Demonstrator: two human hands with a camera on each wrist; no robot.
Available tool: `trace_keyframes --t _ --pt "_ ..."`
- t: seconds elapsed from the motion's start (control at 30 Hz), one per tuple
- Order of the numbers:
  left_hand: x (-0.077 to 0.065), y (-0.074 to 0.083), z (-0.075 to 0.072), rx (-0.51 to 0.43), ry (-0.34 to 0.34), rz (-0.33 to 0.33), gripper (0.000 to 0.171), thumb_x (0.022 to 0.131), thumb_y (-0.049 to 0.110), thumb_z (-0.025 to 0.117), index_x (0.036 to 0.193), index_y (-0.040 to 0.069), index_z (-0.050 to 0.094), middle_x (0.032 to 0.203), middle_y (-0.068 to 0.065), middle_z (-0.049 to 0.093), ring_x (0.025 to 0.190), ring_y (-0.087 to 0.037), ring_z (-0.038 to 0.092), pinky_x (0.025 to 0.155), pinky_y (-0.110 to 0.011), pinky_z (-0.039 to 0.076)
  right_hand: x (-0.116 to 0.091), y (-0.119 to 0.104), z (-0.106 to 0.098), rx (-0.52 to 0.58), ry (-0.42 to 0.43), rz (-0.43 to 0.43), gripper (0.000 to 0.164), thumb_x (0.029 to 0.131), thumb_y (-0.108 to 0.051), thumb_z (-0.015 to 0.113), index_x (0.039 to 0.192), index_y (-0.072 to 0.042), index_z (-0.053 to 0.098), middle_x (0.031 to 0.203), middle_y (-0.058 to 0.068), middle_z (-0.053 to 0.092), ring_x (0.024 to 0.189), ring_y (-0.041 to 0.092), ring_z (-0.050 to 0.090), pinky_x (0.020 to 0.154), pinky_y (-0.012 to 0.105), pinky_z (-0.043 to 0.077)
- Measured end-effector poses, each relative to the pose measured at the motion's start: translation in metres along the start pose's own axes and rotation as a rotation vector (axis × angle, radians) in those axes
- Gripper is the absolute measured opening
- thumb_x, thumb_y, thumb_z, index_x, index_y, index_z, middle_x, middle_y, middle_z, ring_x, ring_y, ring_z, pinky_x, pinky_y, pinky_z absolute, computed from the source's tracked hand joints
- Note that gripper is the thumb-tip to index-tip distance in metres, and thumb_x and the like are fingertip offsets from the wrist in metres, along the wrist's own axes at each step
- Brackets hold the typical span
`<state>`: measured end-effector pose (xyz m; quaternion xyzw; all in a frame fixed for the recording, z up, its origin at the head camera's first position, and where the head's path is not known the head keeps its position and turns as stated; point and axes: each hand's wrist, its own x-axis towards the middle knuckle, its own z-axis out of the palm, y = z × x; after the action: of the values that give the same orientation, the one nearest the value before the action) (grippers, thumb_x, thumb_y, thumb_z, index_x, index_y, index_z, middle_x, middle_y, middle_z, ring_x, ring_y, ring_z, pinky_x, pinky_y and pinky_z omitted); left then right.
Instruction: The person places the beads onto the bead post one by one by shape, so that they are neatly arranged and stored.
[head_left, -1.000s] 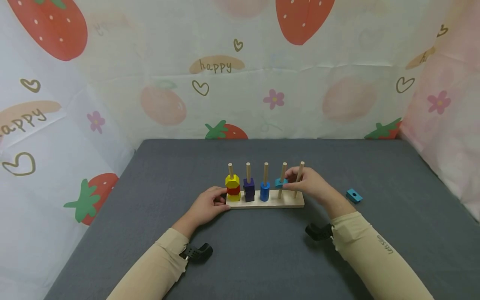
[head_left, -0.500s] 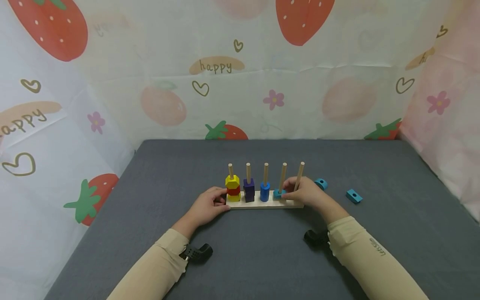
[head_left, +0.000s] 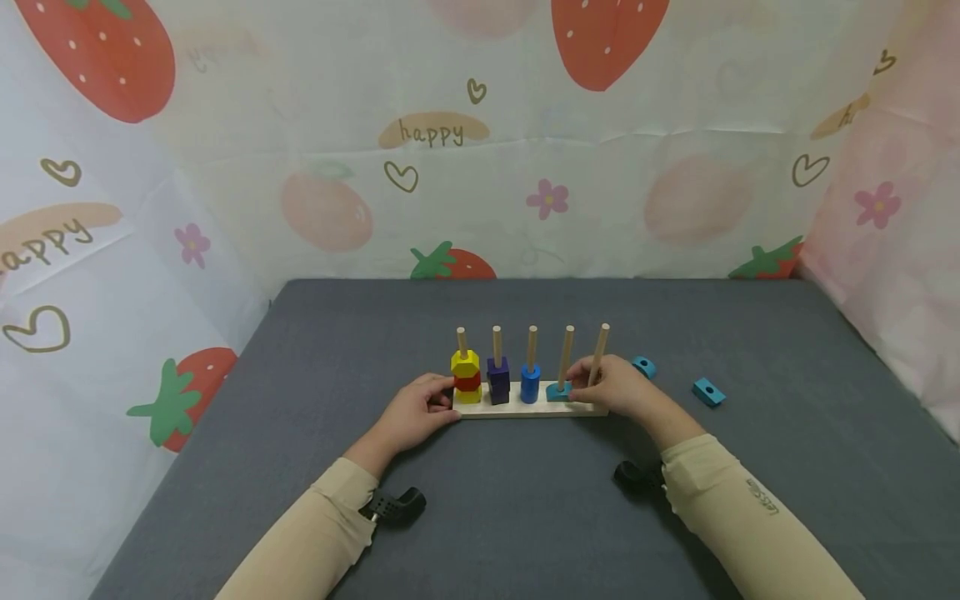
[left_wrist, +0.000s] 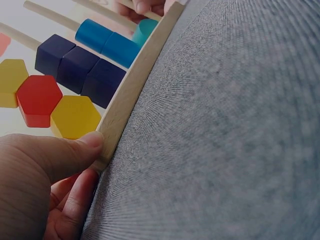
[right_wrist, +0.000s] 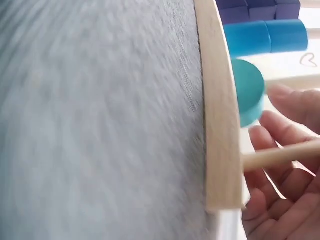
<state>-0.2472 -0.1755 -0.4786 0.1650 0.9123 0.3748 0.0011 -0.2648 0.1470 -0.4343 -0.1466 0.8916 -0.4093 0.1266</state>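
A wooden peg board (head_left: 525, 410) with upright pegs stands on the grey table. At its left end the left hand (head_left: 411, 412) grips the base, thumb on the front edge and fingers round the corner, as the left wrist view shows. On the fourth peg a teal block with a rounded face (right_wrist: 250, 87) sits down at the base. Beside it the right hand (head_left: 618, 383) has its fingers loosely bent and parted, thumb just off the block, around the area of the bare fifth peg (right_wrist: 280, 156).
Yellow and red hexagonal blocks (head_left: 467, 381), dark purple blocks (head_left: 498, 382) and blue cylinders (head_left: 529, 385) are stacked on the first three pegs. Two loose teal blocks lie to the right: a rounded one (head_left: 643, 367) behind the right wrist and a rectangular one (head_left: 708, 392).
The right hand has lowered the teal block down the fourth peg to the base and let go of it. A loose rounded block has come into sight behind that hand. The left hand stays put.
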Motion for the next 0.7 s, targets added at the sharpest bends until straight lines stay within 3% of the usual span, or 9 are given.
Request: trace_keyframes --t 0.3,0.7 --pt "0.001 -0.001 0.001 0.001 0.002 -0.002 0.050 0.079 0.021 0.072 0.125 0.006 0.056 0.109 0.000 0.056 0.085 -0.009 0.054 0.075 -0.026 0.048 -0.027 0.009 -0.038 -0.115 0.047 -0.034 0.030 0.086 -0.024 0.064 0.110 -0.006 0.062 0.108 0.010 0.059 0.099 0.026 0.053 0.079 0.042 0.044" --pt "0.001 0.000 0.001 0.001 -0.001 -0.009 0.050 0.079 0.020 0.072 0.125 0.006 0.056 0.109 0.001 0.057 0.085 -0.009 0.054 0.076 -0.027 0.048 -0.070 0.039 -0.086 -0.144 0.161 0.108 0.045 0.092 -0.040 0.051 0.116 -0.003 0.058 0.116 0.018 0.055 0.103 0.032 0.051 0.078 0.044 0.044"
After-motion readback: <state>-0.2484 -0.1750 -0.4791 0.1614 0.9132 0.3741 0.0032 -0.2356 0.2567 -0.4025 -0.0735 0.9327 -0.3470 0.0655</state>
